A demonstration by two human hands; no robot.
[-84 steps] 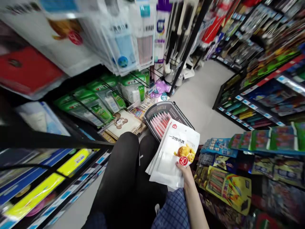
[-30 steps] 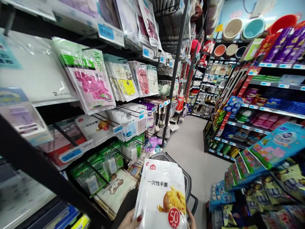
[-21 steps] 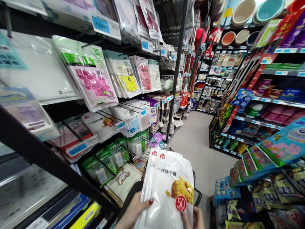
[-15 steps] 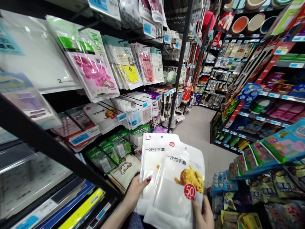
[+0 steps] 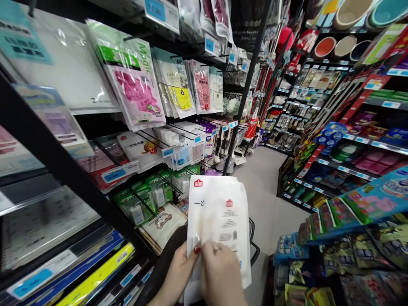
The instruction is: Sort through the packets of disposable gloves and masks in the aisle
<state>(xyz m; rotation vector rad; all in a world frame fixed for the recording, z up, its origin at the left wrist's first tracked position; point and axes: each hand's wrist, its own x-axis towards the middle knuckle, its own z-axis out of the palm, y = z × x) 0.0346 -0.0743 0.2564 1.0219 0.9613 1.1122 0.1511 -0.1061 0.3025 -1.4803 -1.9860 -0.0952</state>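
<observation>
Two white packs of disposable gloves overlap low in the middle of the head view. Closed around the lower left side of one pack (image 5: 194,223) is my left hand (image 5: 178,270), its red-nailed thumb on the front. My right hand (image 5: 220,272) has its fingers curled on the other pack (image 5: 234,221), whose printed back, with a red logo and small text, faces me. The right hand covers the lower middle of both packs. The thumb and fingers of the two hands nearly meet there.
On the left rack hang glove packs (image 5: 132,89), a matching disposable-glove pack (image 5: 137,148) and green packets (image 5: 140,204). A black rack post (image 5: 76,170) slants across the left. A grey aisle floor (image 5: 264,178) runs ahead. Snack packets (image 5: 347,250) stand on the right.
The right-hand pack has been turned from its picture front to its printed back and moved left over the other pack. My right hand has come close to my left.
</observation>
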